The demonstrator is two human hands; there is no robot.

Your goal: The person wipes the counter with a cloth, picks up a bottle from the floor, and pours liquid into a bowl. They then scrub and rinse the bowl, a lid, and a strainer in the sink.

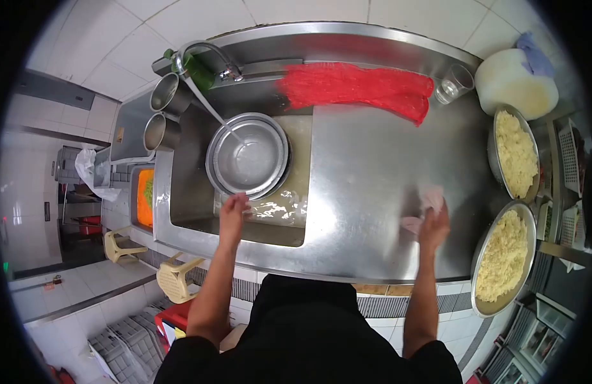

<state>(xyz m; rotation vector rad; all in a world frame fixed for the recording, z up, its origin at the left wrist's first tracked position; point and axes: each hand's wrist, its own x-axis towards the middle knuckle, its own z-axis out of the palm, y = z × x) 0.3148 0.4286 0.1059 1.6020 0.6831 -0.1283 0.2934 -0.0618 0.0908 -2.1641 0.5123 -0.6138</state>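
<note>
Over the near edge of the sink, my left hand point(233, 214) is beside the rim of a metal bowl point(250, 157); its fingers are blurred, and whether they touch the rim is unclear. The bowl sits in the sink point(296, 144) with a little water in it. On the right, my right hand point(435, 224) is closed on a pale pink cloth-like piece point(430, 198) over the steel counter point(366, 192). Red gloves point(360, 89) lie along the back of the counter.
A faucet point(228, 72) stands behind the sink, with two metal pots point(161, 132) at its left. A glass point(454, 84) and a white container point(517, 86) are at the back right. Two bowls of pale shredded food point(502, 256) line the right edge.
</note>
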